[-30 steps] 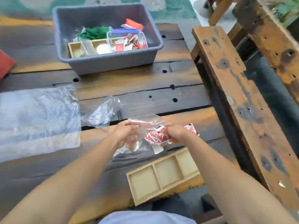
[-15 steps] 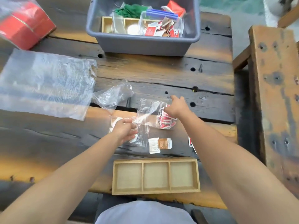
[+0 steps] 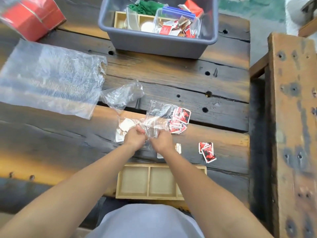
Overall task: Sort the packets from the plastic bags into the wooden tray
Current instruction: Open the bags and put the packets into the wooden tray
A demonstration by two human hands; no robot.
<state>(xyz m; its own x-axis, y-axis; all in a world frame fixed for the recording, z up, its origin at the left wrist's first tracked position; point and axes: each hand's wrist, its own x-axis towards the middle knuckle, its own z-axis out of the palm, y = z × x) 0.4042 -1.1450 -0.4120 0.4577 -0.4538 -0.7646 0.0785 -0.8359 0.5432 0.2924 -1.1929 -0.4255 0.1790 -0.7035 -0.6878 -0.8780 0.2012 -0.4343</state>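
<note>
So both hands are pinched shut on the mouth of a small clear bag (image 3: 130,127) with pale packets in it, left hand (image 3: 134,137) and right hand (image 3: 161,140) right next to each other mid-frame, trying to pull it open. The wooden tray (image 3: 120,186) sits just below my arms at the bottom centre, and the two compartments I can see are bare; my right arm covers the third.

What worries me: if I yank too hard the plastic rips and the pale packets spray across the surface (image 3: 171,71), and there's a dark gap between the planks right above the bags that they could slip into. The red packets (image 3: 179,121) are already half out of their own bag just right of my hands, so a spill mixes the kinds. Two more red ones (image 3: 206,152) lie loose at lower right, near the edge, easy to knock off with my forearm.
</note>
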